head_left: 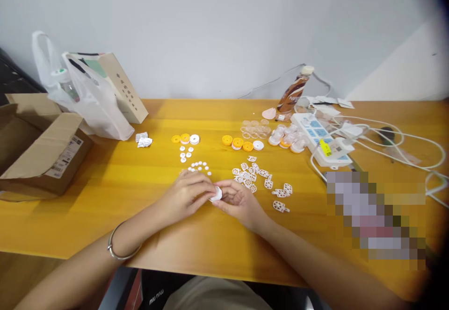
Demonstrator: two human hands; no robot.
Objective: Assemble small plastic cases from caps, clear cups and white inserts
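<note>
Between my two hands is a small white round plastic piece [216, 194], held over the front half of the table. The fingertips of my left hand [191, 191] pinch its left side. My right hand [242, 202] grips the right side with thumb and fingers. Just beyond my left hand lie several small white discs [199, 164] and larger white caps [183, 155]. White spoked plastic parts [248, 179] are scattered past my right hand. Farther back sit orange and white round pieces [237, 143] and another short row of orange and white rings [184, 138].
Clear round covers [255, 128] and a pile of clear-wrapped pieces [286, 137] lie near a power strip [321, 139] with tangled white cables. A brown drink bottle [293, 90] stands behind. On the left are an open cardboard box [45, 151], a white plastic bag [96, 104] and crumpled foil [143, 140].
</note>
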